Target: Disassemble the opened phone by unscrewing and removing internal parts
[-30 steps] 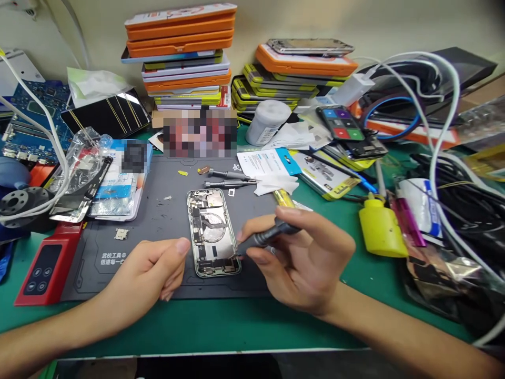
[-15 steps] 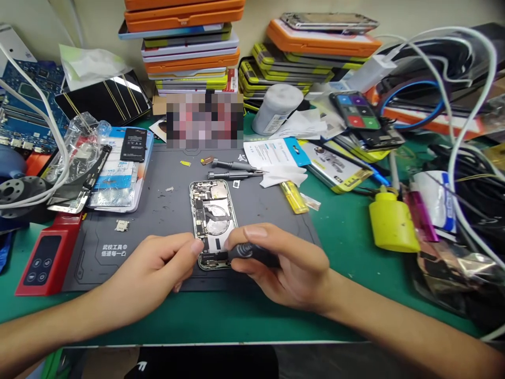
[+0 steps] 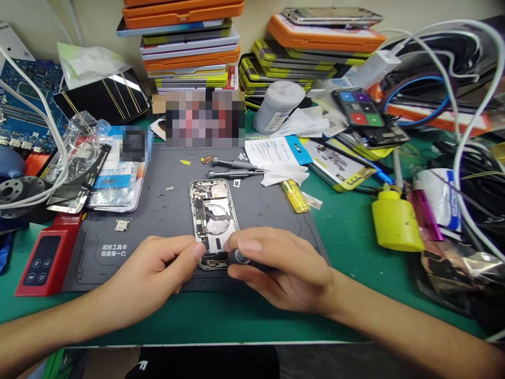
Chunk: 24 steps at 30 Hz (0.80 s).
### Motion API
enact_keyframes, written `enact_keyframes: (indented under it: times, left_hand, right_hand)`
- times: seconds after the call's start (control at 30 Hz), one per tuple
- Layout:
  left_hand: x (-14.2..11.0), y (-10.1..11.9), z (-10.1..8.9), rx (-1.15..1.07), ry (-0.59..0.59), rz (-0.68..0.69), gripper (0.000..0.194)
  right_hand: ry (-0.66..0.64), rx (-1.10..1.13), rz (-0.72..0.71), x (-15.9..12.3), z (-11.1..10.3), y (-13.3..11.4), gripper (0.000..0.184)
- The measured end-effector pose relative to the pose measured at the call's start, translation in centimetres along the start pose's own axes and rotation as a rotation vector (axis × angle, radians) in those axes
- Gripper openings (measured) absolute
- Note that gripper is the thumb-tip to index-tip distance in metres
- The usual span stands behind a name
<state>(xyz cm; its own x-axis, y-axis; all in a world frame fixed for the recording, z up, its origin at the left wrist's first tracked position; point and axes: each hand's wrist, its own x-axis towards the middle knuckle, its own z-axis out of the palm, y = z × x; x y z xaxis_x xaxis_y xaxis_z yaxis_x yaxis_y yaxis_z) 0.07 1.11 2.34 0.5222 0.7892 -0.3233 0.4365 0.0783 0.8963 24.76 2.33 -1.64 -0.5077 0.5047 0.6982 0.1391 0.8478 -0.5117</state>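
Two hands close in on the lower end of an opened smartphone (image 3: 214, 207) lying on a grey work mat (image 3: 260, 210).
The right hand (image 3: 290, 268), fingers bent, grasps a dark screwdriver (image 3: 239, 257) at the phone's lower right; the left hand (image 3: 161, 268) is curled, its thumb at the lower left edge, though whether it grips the frame cannot be told. A second ago both hands sat farther out and more of the screwdriver showed; now its tip is hidden.

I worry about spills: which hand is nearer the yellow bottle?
Right. The right hand, holding a dark tool, is left of the yellow bottle; the left hand is farther left, by the opened phone.
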Motion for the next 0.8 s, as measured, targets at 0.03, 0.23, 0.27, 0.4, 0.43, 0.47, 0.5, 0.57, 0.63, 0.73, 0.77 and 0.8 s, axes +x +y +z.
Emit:
enact_keyframes:
  times: [0.03, 0.23, 0.27, 0.4, 0.43, 0.47, 0.5, 0.57, 0.63, 0.73, 0.77, 0.8]
  left_hand:
    - [0.0, 0.0, 0.0, -0.003, 0.001, -0.002, 0.054]
    - [0.0, 0.0, 0.0, -0.002, -0.004, -0.017, 0.055]
    - [-0.1, 0.0, 0.0, 0.001, -0.005, -0.019, 0.055]
    - [-0.2, -0.2, -0.1, 0.002, -0.005, -0.019, 0.057]
    - [-0.2, -0.3, -0.1, -0.002, -0.005, -0.017, 0.058]
    - [-0.2, -0.4, -0.1, -0.009, -0.005, -0.014, 0.059]
    - [-0.2, -0.4, -0.1, -0.015, -0.007, -0.012, 0.060]
    - [-0.2, -0.5, -0.1, -0.026, -0.005, -0.005, 0.061]
    - [-0.1, -0.6, 0.0, -0.033, 0.001, -0.002, 0.061]
    - [-0.1, -0.8, 0.0, -0.033, 0.015, 0.002, 0.061]
    - [-0.1, -0.8, 0.0, -0.031, 0.018, 0.004, 0.060]
    - [-0.1, -0.7, 0.1, -0.029, 0.019, 0.004, 0.060]
  right_hand:
    - [-0.014, -0.004, -0.027, 0.1, -0.2, 0.0, 0.063]
    - [0.027, -0.074, -0.043, 0.5, -1.1, -0.3, 0.058]
    - [0.033, -0.100, -0.044, 0.6, -1.1, -0.4, 0.058]
    - [0.061, -0.080, -0.081, 0.7, -1.0, -0.5, 0.057]
    - [0.075, -0.075, -0.102, 0.8, -1.0, -0.5, 0.056]
    - [0.090, -0.074, -0.121, 0.8, -1.0, -0.5, 0.054]
    - [0.091, -0.074, -0.127, 0.8, -1.0, -0.5, 0.051]
    - [0.079, -0.055, -0.114, 0.9, -1.0, -0.6, 0.048]
    - [0.082, -0.036, -0.097, 0.9, -1.1, -0.6, 0.050]
    - [0.102, -0.041, -0.078, 0.8, -1.2, -0.7, 0.051]
    - [0.096, -0.033, -0.068, 0.8, -1.3, -0.7, 0.051]
    - [0.089, -0.020, -0.056, 0.7, -1.3, -0.7, 0.052]
